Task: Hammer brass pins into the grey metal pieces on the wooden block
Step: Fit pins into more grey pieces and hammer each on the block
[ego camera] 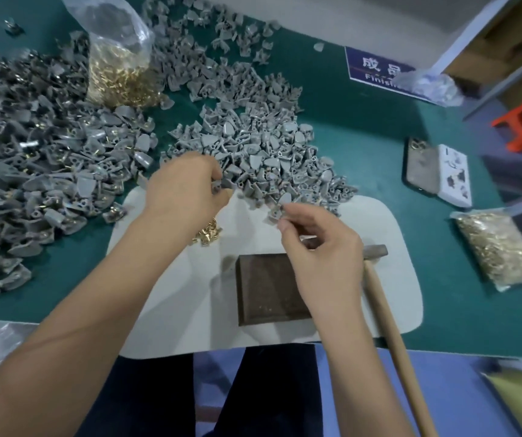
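Note:
A dark wooden block [269, 288] lies bare on a pale grey mat [190, 304]. My left hand [187, 187] reaches into the near edge of a heap of grey metal pieces [262, 152] and pinches one grey piece [223, 184]. My right hand [316, 247] hovers above the block and pinches another grey piece [280, 206] between thumb and forefinger. A small cluster of brass pins [206, 234] lies on the mat under my left wrist. A hammer [382, 294] with a wooden handle lies to the right of the block.
A larger heap of grey pieces [32, 168] covers the left of the green table. An open bag of brass pins [117, 67] stands at the back, a sealed bag [499, 250] at the right. A phone [420, 168] and a white box [455, 175] lie right.

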A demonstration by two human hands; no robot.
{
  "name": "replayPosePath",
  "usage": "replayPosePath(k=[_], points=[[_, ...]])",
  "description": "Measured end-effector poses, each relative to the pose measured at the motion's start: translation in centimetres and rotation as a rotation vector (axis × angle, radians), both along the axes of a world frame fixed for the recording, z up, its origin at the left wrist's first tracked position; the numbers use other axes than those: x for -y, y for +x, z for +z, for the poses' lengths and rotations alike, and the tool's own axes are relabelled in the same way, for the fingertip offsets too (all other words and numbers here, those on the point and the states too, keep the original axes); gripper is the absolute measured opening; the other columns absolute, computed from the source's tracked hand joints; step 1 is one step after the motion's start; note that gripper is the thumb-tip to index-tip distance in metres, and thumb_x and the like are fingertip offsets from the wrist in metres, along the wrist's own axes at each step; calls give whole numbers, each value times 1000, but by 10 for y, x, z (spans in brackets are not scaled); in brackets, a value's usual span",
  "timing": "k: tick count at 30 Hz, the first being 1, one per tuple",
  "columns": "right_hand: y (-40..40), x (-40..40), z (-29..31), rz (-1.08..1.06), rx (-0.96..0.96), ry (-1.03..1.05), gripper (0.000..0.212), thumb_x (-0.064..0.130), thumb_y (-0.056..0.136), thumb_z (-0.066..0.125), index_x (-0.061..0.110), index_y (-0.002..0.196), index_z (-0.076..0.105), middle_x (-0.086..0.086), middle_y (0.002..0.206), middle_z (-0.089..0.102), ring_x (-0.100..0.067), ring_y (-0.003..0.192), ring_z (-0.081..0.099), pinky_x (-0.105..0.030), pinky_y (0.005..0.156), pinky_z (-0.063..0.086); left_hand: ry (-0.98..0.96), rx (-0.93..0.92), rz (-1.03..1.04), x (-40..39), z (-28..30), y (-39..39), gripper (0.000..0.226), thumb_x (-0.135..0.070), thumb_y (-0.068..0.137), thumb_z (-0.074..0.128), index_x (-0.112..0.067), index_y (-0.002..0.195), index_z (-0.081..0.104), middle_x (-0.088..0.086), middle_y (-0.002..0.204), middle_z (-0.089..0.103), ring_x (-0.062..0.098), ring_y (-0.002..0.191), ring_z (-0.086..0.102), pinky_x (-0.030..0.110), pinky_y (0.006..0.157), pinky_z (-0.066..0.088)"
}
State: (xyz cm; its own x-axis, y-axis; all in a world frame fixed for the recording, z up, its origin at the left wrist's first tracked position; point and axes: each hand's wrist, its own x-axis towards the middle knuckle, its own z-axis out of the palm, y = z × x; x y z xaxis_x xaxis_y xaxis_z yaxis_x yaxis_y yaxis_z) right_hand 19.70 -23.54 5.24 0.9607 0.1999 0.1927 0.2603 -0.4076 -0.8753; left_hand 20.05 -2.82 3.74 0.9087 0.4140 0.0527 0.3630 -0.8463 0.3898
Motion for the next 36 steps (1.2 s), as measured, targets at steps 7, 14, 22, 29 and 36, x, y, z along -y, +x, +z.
replayPosePath(k=[7,14,22,29,36], points=[[-6,19,11,-42,-16,128,14,16,88,79,29,93,80,16,89,77,-5,88,72,-13,78,50,-137,-11,-15,7,5,-8,28,-3,94,58,-20,112,70,8,110,66,29,94,65,41,81,56],[-21,48,15,-22,-32,140,17,15,92,75,32,95,78,15,89,77,-9,87,73,-20,78,55,-337,199,-383,57,41,-52,49,-13,90,67,-40,126,49,-20,99,59,-7,94,56,4,74,39],[-41,77,3,133,54,-132,9,21,91,74,27,97,77,16,94,67,-14,93,61,-25,81,41,-423,85,-517,94,24,-85,54,-12,87,73,-36,128,46,-19,106,51,-10,101,50,9,87,40],[-46,65,4,171,102,-256,11,17,89,78,28,91,79,12,81,56,-11,89,54,-14,79,38,-386,181,-399,89,19,-98,23,-19,80,80,-25,99,69,-15,89,58,-2,86,55,11,76,40],[-48,54,13,152,201,-453,11,13,84,79,24,86,78,11,75,48,-20,79,51,-40,75,43,-382,184,-397,93,21,-97,12,-15,83,78,-25,88,75,-11,83,58,5,81,55,25,76,44]])
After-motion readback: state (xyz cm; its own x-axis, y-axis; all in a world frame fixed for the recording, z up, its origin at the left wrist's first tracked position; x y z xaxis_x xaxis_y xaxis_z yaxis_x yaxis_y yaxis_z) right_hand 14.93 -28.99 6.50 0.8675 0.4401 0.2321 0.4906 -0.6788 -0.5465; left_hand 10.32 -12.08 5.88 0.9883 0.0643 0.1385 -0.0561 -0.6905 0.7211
